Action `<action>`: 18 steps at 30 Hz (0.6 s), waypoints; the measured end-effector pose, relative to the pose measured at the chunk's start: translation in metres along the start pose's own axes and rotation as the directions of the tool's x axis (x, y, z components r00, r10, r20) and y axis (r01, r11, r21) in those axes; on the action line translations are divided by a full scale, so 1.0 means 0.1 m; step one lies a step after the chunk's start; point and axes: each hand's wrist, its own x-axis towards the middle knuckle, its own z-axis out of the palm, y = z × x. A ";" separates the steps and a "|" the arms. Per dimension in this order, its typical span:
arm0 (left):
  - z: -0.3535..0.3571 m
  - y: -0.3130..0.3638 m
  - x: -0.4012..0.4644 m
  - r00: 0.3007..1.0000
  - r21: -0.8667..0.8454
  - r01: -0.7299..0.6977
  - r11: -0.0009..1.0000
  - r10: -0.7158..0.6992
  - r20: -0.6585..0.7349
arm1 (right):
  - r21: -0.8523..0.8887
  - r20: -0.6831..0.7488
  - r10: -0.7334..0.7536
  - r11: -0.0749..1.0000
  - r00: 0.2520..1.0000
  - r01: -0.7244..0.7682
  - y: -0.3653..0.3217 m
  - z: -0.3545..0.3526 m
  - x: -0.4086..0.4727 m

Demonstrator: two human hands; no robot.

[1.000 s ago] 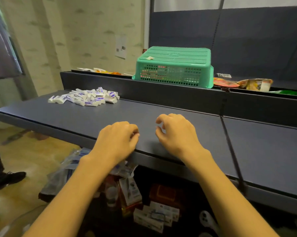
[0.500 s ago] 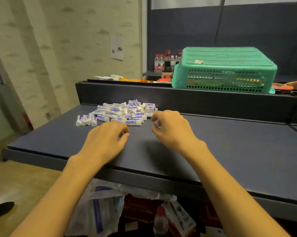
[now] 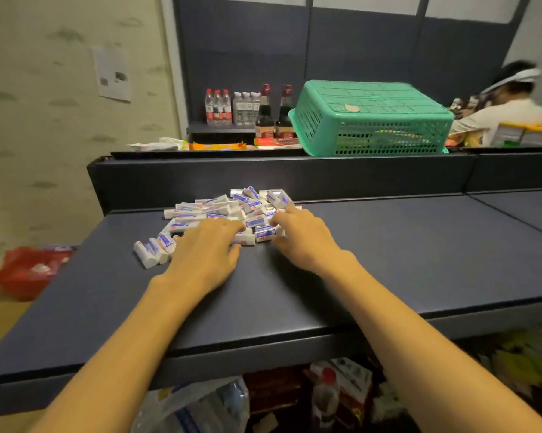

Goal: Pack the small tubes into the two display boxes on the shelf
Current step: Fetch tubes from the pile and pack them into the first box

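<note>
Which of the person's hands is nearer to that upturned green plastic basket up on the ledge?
Right. The right hand lies at the tube pile's right edge, more nearly below the upturned green plastic basket; the left hand lies further left and nearer the person.

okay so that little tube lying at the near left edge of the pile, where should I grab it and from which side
Take the near-left tube across its middle, from above, thumb and finger on its long sides. It lies flat on the shelf at the pile's outer edge, so probably only its right neighbours crowd it.
</note>
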 end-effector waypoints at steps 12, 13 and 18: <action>0.16 -0.15 0.08 0.997 0.063 -0.060 0.996 0.057 0.050 | -0.142 0.016 0.020 0.990 1.000 -0.017 -0.06 0.08 0.06; 0.18 -0.17 0.10 0.998 0.068 -0.053 0.996 0.050 0.048 | -0.151 0.013 0.010 0.988 1.000 -0.008 -0.06 0.08 0.05; 0.18 -0.17 0.15 0.999 0.077 -0.038 0.996 0.036 0.025 | -0.163 0.035 -0.014 0.986 0.999 0.019 -0.03 0.07 0.00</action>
